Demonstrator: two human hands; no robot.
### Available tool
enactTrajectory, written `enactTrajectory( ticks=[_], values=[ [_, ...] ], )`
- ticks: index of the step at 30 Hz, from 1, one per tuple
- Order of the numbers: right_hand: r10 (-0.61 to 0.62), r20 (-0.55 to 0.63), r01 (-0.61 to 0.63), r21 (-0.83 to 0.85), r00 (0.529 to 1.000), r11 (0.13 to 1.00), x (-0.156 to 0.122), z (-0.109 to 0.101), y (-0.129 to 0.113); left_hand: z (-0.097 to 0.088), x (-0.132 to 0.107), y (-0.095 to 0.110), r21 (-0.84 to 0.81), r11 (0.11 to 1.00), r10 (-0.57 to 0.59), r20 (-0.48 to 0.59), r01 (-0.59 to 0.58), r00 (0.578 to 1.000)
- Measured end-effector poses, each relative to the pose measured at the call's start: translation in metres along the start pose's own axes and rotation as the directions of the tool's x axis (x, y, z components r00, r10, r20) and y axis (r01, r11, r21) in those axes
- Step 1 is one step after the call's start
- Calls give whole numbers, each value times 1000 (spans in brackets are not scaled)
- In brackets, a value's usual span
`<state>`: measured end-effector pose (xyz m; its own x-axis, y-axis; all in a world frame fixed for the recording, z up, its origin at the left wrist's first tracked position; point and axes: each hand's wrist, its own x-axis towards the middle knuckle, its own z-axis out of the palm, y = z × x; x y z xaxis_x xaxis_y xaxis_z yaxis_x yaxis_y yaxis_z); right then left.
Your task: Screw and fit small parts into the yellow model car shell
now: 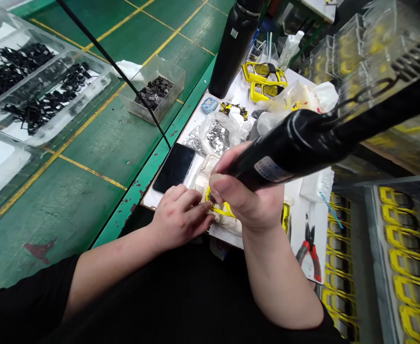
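Note:
My right hand (255,200) is wrapped round a black electric screwdriver (303,138) with a white label on its body. Its tip is hidden behind my fingers. Beneath it, a yellow plastic frame (226,210) sits on an off-white padded holder (210,165). The bent fingers of my left hand (183,212) grip the frame's left side, pressing it against the holder. A dark phone (174,167) lies just beyond my left hand. Past the holder is a clear bag of small silvery metal pieces (218,136).
Another black cylindrical tool (235,48) stands or hangs at the back. Yellow frames with dark lenses (263,71) lie beyond the bags. Red-handled pliers (309,253) rest at right. Racks of yellow frames (403,239) flank the table; bins of black parts (48,102) are left.

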<state>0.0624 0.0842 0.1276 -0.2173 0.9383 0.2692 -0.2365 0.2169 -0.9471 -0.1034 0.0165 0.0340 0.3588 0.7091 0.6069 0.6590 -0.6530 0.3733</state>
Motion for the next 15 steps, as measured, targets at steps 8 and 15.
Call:
enactTrajectory(
  ticks=[8,15],
  values=[
    [-15,-25,15,6,1000,1000,4,6,-2,2,0,-3,3,999,33,-19,-33,999],
    [-59,-84,57,-28,995,998,5,9,2,0,1,-2,-6,999,36,-23,-36,999]
  ],
)
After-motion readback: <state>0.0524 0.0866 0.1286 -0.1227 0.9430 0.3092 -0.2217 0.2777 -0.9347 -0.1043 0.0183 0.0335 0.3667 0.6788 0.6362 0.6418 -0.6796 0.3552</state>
